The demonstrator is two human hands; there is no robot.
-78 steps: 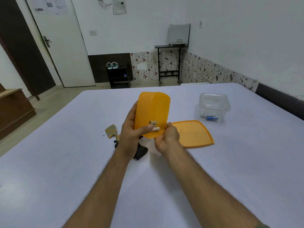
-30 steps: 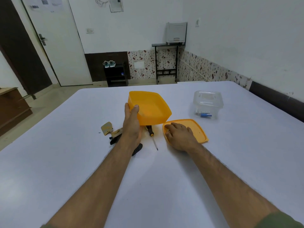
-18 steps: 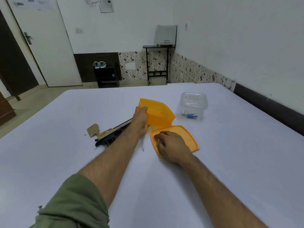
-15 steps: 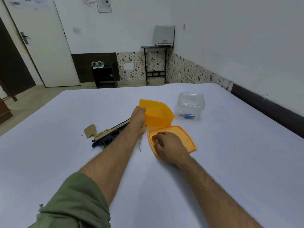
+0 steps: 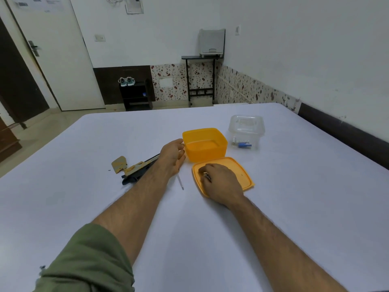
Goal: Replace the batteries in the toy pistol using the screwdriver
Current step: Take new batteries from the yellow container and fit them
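White walls, a pale door and a speckled tile skirting closed in the room behind your table (image 5: 294,207), which was covered in a plain white sheet. On that sheet your left hand (image 5: 171,157) lay beside the orange container (image 5: 205,144), which stood upright and open; your fingers were loosely bent at its near-left wall, touching or just short of the rim — I could not tell which. Your green sleeve (image 5: 88,260) was pushed up above the elbow.

Your right hand (image 5: 219,183) rested on the orange lid (image 5: 244,175), which lay flat just in front of the container. Its fingers were curled over something small and dark with a pale end; it looked like a battery, but it was too small for me to be sure.

The toy pistol (image 5: 136,170) lay on its side to the left of your left forearm, partly hidden by it, with a tan cover piece (image 5: 120,163) just beside its far-left end. The screwdriver (image 5: 180,182) lay between your two hands — only its thin metal shaft showed, the handle end hidden under your left hand. Farther right stood a clear plastic box (image 5: 246,131) with small blue and white items inside.
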